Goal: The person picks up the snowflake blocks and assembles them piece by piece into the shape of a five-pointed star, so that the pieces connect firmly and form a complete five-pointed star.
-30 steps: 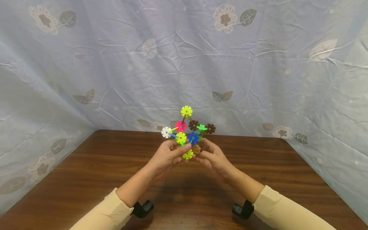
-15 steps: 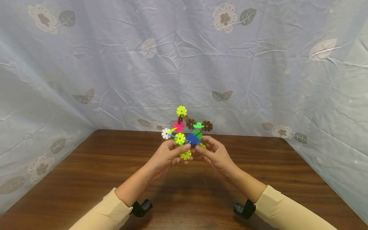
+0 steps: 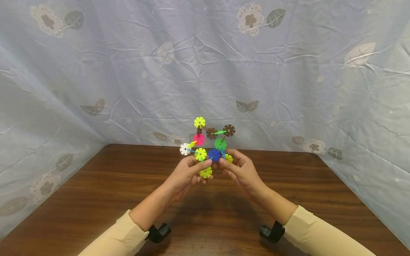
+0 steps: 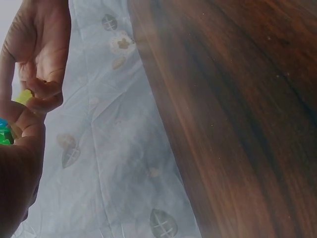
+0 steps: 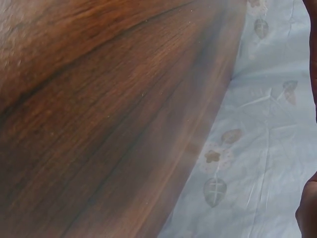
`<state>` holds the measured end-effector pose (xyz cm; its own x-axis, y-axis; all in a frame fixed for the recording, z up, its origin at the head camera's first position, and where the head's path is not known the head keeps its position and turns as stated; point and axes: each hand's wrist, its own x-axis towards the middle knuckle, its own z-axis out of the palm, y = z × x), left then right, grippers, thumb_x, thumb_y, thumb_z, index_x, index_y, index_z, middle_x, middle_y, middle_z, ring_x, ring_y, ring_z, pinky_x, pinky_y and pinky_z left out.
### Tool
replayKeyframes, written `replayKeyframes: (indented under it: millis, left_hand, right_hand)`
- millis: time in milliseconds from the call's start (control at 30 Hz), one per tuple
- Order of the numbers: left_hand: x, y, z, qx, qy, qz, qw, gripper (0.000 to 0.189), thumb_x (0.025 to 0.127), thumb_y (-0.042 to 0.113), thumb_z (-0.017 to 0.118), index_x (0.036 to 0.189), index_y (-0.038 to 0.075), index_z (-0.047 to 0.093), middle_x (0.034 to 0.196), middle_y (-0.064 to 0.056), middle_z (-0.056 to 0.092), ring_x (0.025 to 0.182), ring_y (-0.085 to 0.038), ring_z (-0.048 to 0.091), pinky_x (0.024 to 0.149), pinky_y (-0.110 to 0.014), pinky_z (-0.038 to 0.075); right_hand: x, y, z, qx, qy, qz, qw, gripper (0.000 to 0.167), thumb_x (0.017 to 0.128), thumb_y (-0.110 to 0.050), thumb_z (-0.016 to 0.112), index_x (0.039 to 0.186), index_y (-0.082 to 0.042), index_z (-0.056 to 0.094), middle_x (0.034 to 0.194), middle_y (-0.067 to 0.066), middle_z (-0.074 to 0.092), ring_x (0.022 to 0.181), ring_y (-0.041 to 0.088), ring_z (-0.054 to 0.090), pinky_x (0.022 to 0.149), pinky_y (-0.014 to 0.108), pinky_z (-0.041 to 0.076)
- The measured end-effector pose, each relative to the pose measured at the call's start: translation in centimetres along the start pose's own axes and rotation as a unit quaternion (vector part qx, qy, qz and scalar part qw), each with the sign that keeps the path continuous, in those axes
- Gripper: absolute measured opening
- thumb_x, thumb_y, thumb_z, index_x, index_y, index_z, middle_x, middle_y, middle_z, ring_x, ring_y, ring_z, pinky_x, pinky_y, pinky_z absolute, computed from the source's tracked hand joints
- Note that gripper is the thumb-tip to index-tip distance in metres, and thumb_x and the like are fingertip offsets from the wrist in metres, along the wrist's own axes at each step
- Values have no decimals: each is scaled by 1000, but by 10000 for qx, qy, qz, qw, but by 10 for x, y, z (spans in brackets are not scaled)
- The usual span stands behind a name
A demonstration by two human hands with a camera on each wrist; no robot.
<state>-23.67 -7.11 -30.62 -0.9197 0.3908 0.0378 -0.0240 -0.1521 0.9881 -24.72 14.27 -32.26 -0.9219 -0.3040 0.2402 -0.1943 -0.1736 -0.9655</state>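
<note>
A loop of interlocking plastic snowflake discs is held up over the table in the head view. It includes a blue disc point(image 3: 214, 155), a pink disc point(image 3: 199, 139), a white disc point(image 3: 185, 149), a green disc point(image 3: 220, 144) and several yellow and brown ones. My left hand point(image 3: 185, 175) grips its lower left part, thumb against the blue disc's lower edge. With thumb and fingers, my right hand point(image 3: 244, 172) pinches the lower right part, beside a partly hidden yellow disc point(image 3: 229, 158). The left wrist view shows bits of yellow and green between fingers; only hand edges show in the right wrist view.
Below the hands lies a dark wooden table point(image 3: 112, 199). A pale curtain point(image 3: 205, 85) with flower and leaf prints surrounds its back and sides. Black wrist-worn devices show under both cream sleeves point(image 3: 120, 233).
The disc loop has turned and spread out, its top shifting left and its brown right end rising. My right hand has moved slightly right; the left hand has stayed nearly still.
</note>
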Motion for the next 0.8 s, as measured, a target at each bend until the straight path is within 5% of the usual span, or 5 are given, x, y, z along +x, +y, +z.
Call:
replayKeyframes:
  millis: [233,533,800]
  left_hand:
    - [1,-2,1,-12,98,47,9999,29,102,21,63,120,1,52,103,0,63,81,-13,71,71,-23,55]
    - [3,-10,7,-1402,205,-152,9898,18,105,14,57,116,10,43,107,1,58,87,-16,76,78,-26,63]
    - [7,-13,10,-1353,547,-90,9893,20,110,29,54,115,9,50,103,5,65,76,-9,72,65,-18,56]
  right_hand:
    - [1,-2,1,-183,151,5,9997,46,104,-9,63,146,2,49,113,-7,64,93,4,61,79,19,55]
    - [0,0,1,-378,351,79,9986,45,100,-13,71,141,1,58,99,-10,65,77,4,59,75,18,56]
    - [-2,1,1,-423,303,78,9986,40,101,-9,67,139,4,59,92,-12,66,79,6,62,77,21,58]
